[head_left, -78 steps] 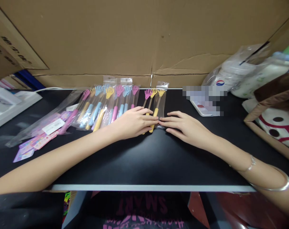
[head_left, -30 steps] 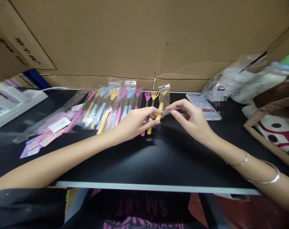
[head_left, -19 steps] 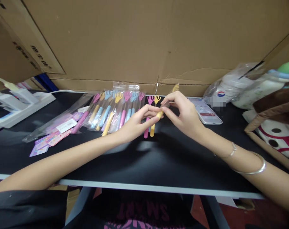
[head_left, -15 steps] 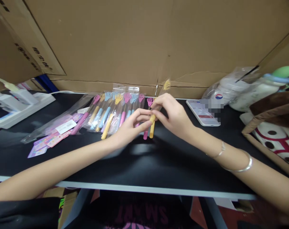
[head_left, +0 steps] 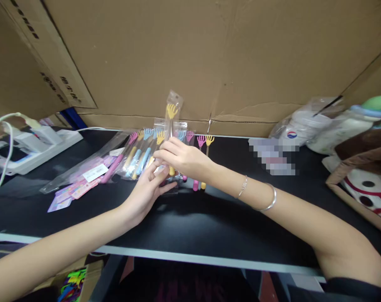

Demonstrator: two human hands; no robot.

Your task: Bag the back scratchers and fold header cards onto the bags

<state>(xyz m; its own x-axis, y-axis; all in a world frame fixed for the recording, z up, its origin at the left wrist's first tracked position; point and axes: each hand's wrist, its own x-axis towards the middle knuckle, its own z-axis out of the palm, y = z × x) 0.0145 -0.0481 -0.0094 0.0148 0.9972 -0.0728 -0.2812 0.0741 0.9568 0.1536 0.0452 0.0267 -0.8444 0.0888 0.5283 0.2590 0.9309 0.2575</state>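
Observation:
A yellow back scratcher [head_left: 171,111] with a hand-shaped head stands tilted up in a clear plastic bag [head_left: 174,98] above the row. My right hand [head_left: 187,157] is closed around its middle, the fingers hiding part of the shaft. Lower down, my left hand [head_left: 148,184] pinches near the handle end, with some fingers spread beneath it. Behind and left of the hands lie several bagged back scratchers in blue, yellow and pink. Just right of my right hand, a pink back scratcher [head_left: 201,140] and another yellow back scratcher [head_left: 209,140] lie side by side on the black table [head_left: 209,226].
Colourful cards [head_left: 63,197] and a clear bag lie at left, near a white power strip [head_left: 52,151] with cables. A blurred-out phone [head_left: 272,157], a bagged cup [head_left: 306,126] and a brown bag [head_left: 353,147] are at right. Cardboard [head_left: 177,54] walls the back.
Both hands have moved left, carrying the yellow back scratcher in its bag over the bagged row. A pink and a yellow one now show uncovered on the table. The view has shifted slightly.

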